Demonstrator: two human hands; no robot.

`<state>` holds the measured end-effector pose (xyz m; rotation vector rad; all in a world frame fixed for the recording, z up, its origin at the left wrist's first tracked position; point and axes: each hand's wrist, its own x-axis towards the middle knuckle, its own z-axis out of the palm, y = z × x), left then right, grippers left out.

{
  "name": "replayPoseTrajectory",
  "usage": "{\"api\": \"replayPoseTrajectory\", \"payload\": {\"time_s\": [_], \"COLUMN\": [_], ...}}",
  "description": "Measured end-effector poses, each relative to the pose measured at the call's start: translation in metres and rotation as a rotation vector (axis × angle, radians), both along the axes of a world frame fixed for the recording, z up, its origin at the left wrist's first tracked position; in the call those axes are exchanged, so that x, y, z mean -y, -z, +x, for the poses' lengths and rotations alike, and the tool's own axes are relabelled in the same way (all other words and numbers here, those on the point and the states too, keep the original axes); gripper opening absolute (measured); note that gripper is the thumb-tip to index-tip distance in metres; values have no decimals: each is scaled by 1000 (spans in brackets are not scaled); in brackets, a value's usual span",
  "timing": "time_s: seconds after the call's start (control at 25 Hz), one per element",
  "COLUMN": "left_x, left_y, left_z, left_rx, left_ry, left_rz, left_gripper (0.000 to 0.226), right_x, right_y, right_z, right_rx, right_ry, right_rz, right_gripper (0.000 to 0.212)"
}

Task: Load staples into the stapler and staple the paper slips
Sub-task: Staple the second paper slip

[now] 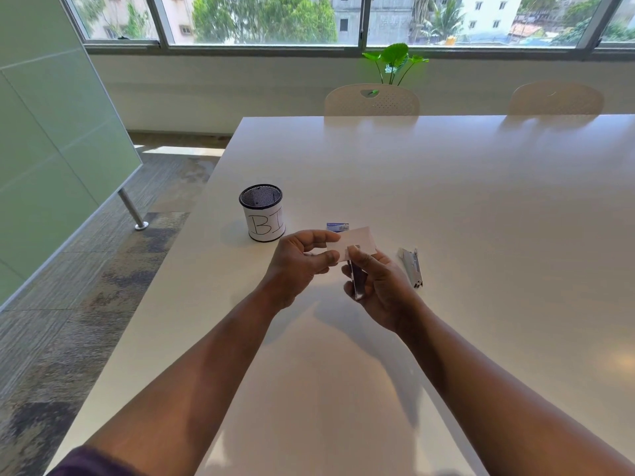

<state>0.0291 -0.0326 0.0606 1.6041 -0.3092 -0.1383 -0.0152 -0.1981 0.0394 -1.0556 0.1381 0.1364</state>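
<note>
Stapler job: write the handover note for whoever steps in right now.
Left hand: pinches the left end of the paper slips, held above the table.
Right hand: grips the stapler, its nose up at the lower edge of the slips.
Small blue staple box lies just beyond the slips; a metal tool, probably a staple remover, lies right of the right hand; the mesh cup stands to the left.
Done: slips and stapler are brought together. Whether staples are loaded cannot be seen.
Left: press the staple through, then set things down.

cup lettering cut off, stapler mostly hidden by fingers
</note>
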Motion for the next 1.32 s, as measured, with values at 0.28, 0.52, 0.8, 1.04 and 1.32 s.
{"api": "replayPoseTrajectory", "payload": {"time_s": [0.28,0.52,0.8,1.04,1.32], "left_x": [2,2,3,5,1], "left_y": [1,3,8,7,3], "left_z": [2,1,0,1,5], "left_rx": [25,28,8,11,-35], "left_ry": [21,47,59,32,-60], "left_rz": [15,-5,-10,-17,-108], "left_gripper": [27,28,26,25,26], "right_x": [1,-3,-4,-4,0], "right_y": [6,6,7,9,12], "right_z": [5,6,2,1,-1], "right_rx": [16,-31,-39,11,96], "right_ry": [45,154,177,114,46], "right_rz": [0,-20,9,5,12], "right_gripper": [28,23,30,41,31]}}
